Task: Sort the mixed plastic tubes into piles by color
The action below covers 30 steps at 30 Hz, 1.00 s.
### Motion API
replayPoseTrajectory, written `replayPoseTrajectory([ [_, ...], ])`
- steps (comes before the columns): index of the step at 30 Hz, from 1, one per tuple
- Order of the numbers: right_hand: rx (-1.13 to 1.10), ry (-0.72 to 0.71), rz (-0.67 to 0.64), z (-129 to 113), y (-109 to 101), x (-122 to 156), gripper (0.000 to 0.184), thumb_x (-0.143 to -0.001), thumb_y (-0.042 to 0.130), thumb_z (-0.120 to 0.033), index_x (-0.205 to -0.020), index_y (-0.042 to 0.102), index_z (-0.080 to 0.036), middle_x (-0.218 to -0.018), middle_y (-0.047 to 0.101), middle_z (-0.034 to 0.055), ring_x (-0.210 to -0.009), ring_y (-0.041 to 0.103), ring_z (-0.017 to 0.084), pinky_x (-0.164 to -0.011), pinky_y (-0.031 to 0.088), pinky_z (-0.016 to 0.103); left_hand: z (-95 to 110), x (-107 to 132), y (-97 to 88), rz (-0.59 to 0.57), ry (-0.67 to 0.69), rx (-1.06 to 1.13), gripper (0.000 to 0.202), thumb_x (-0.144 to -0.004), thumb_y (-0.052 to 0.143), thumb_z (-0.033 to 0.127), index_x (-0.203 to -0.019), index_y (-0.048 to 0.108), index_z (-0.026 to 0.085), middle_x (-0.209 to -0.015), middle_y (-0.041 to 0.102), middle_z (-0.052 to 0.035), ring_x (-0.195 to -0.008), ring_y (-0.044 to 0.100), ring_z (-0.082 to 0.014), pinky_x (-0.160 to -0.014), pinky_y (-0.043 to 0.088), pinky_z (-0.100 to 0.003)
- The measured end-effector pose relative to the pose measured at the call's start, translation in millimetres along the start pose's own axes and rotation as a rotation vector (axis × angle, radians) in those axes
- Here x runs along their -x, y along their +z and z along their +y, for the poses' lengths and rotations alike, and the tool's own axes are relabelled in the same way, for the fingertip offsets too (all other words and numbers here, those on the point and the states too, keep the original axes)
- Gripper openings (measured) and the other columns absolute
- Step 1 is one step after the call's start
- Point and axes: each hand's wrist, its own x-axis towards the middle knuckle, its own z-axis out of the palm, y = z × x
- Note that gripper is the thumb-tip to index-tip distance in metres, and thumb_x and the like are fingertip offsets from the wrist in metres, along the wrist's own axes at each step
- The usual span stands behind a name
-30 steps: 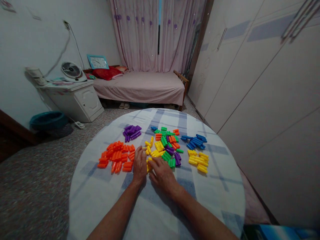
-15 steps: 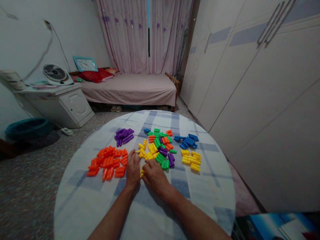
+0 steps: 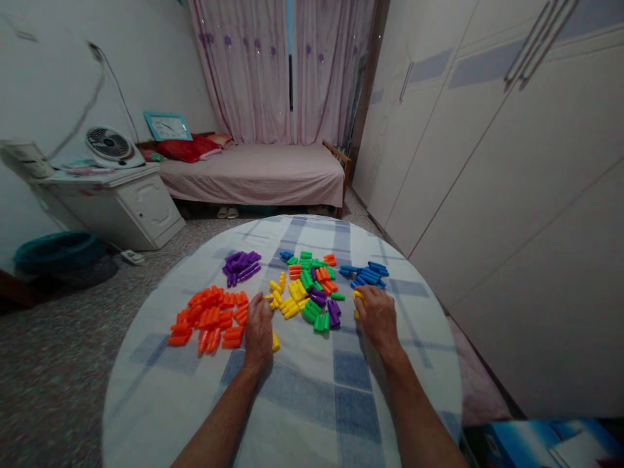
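Note:
My left hand [image 3: 259, 328] rests on its side on the cloth, fingers loosely bent, between orange plastic pegs [image 3: 209, 317] and yellow pegs [image 3: 294, 300]. One yellow peg [image 3: 275, 342] shows beside its palm. Over on the right, my right hand [image 3: 378, 316] curls down onto the right-hand yellow pegs [image 3: 359, 296], hiding most of them; its fingertips are partly hidden. Purple pegs [image 3: 241, 265] lie at the far left and blue pegs [image 3: 369, 275] at the far right. Green pegs [image 3: 322, 322] are mixed with other colours in the middle.
A round table [image 3: 312, 403] with a checked cloth carries the pegs. Beyond it stands a bed [image 3: 253, 169]. A white cabinet [image 3: 146, 205] with a fan [image 3: 110, 144] is at left, a wardrobe [image 3: 487, 227] at right. A blue box [image 3: 546, 442] sits at lower right.
My right hand has moved right, from beside my left hand to the yellow pegs on the right. My left hand stays in about the same place.

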Motion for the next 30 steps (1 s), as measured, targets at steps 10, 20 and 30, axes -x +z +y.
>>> replayPoseTrajectory([
  [10, 0.083, 0.079, -0.088, 11.8, 2.9, 6.6, 0.018, -0.084, 0.052, -0.021, -0.099, 0.063, -0.021, -0.103, 0.065, 0.0058, -0.098, 0.054, 0.021, -0.083, 0.033, 0.034, 4.8, 0.5, -1.0, 0.008, -0.029, -0.005, 0.043, -0.091, 0.032, 0.045, -0.105, 0.060, 0.016, -0.131, 0.048, -0.0111, -0.125, 0.042, -0.0214, -0.111, 0.028, -0.041],
  [20, -0.368, -0.315, -0.120, -68.9, 12.8, 27.3, 0.025, -0.085, 0.052, -0.018, -0.109, 0.058, -0.020, -0.110, 0.062, 0.0083, -0.105, 0.053, 0.021, -0.091, 0.041, 0.037, 9.6, 1.9, -0.2, 0.023, -0.033, 0.037, 0.041, -0.092, 0.031, 0.044, -0.105, 0.059, 0.017, -0.128, 0.050, -0.0103, -0.126, 0.042, -0.0199, -0.111, 0.028, -0.039],
  [30, -0.464, -0.559, -0.390, -134.2, 43.8, 56.8, 0.043, -0.078, 0.060, -0.017, -0.119, 0.048, -0.017, -0.123, 0.055, 0.0113, -0.114, 0.048, 0.022, -0.094, 0.040, 0.038, 9.2, 2.4, -3.5, -0.002, -0.146, 0.155, 0.048, -0.090, 0.032, 0.052, -0.119, 0.052, 0.018, -0.134, 0.046, -0.0123, -0.103, 0.058, -0.0201, -0.086, 0.051, -0.036],
])
